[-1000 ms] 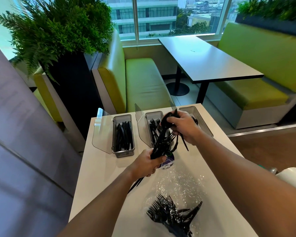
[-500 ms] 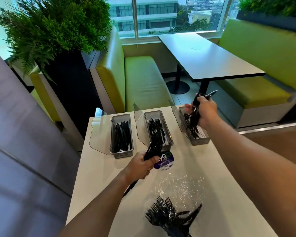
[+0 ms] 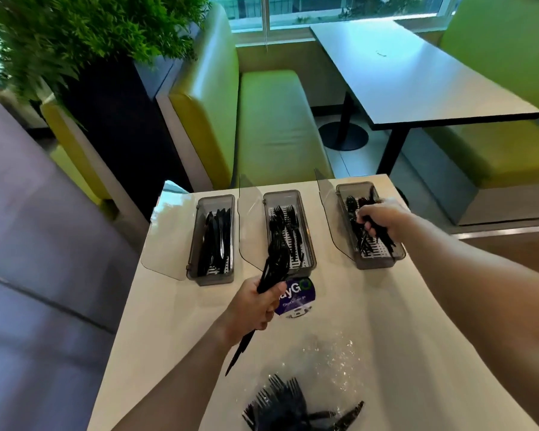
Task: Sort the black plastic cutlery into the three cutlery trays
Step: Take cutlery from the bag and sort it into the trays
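Head view, read from the left: the left tray (image 3: 216, 199) at the far edge of the white table (image 3: 175, 306) holds black knives (image 3: 215, 241) lying lengthwise. Next to it, the middle tray (image 3: 282, 196) holds forks (image 3: 288, 222). In front of these two, the left hand (image 3: 252, 306) is clenched round a bundle of black cutlery (image 3: 276, 259), gripped at mid-length, with the heads pointing toward the middle tray and the handle ends poking out below the fist. A round purple sticker (image 3: 299, 298) lies just beside that hand. Nearer the person, crumpled clear wrap (image 3: 330, 359) lies on the table with a loose pile of forks (image 3: 280, 409) on it, yet to be sorted. On the right, the right hand (image 3: 377, 219) reaches into the right tray (image 3: 380, 263), its fingers curled round a few pieces that look like spoons (image 3: 383, 237), which rest partly among those already in there. This cutlery is probably very light, thin and fairly stiff, with a smooth surface that slides easily, so a bunch can fan out or slip if gripped loosely. It seems best taken by the handles, several aligned together, and laid lengthwise. Fork tines are likely to tangle with each other and snag the wrap.
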`<state>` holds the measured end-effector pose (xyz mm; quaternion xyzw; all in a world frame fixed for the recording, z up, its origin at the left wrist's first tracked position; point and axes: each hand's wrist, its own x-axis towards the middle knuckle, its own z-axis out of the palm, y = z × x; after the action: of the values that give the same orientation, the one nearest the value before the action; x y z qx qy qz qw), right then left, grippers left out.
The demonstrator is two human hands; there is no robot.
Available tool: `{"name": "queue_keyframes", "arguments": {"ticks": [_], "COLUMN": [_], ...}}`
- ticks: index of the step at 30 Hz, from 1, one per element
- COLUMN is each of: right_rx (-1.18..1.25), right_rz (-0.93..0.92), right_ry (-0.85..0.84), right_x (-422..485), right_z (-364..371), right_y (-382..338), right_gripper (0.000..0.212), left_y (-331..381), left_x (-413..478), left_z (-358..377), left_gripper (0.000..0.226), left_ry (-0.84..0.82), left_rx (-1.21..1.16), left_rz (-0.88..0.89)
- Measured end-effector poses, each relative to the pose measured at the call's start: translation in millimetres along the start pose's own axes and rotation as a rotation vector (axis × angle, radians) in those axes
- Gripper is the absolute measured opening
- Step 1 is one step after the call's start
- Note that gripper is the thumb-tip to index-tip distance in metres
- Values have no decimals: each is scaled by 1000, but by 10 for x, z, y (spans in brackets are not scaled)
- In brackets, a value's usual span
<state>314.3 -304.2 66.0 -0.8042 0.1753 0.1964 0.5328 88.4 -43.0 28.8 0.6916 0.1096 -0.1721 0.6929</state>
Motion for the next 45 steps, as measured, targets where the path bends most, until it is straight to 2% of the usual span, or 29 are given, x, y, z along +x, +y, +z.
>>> {"name": "queue_keyframes", "arguments": {"ticks": [3,5,9,13,16,19,22,26,29,31,35,38,45], "right_rx": [-164,-206,-234,-226,-116,23,162,250,232,194,311,446,717], "right_rz": [22,23,-1,-98,-170,-304,-445,-564,-517,-423,-283,-209,-208], "right_ry": [39,54,94,144,213,236,180,-5,-240,-368,-555,-481,-207], "right_x": [266,399,567,515,334,47,-365,-990,-1335,-1492,-1678,-1802,-1781], "right_z": [33,42,53,45,29,87,280,697,1023,1228,1470,1538,1497], "right_y": [188,267,354,343,307,225,59,-114,-63,32,150,93,-139], "right_gripper": [7,2,32,48,43,21,10,19,29,37,30,31,26], "left_y": [-8,2,19,28,59,94,121,166,212,243,277,259,166], "left_x": [53,88,136,148,113,53,-8,-122,-205,-258,-363,-442,-561], "left_z": [37,43,53,71,79,64,49,0,-49,-85,-156,-204,-345], "left_gripper": [29,31,31,32,28,24,22,23,23,23,26,26,25], "left_ry": [5,11,27,31,15,-5,-17,-40,-22,0,26,38,102], "left_rx": [-9,-8,-15,-24,-40,-85,-132,-190,-225,-224,-216,-240,-181], "left_rz": [-8,-10,-15,-15,7,41,57,91,108,129,163,166,150]}}
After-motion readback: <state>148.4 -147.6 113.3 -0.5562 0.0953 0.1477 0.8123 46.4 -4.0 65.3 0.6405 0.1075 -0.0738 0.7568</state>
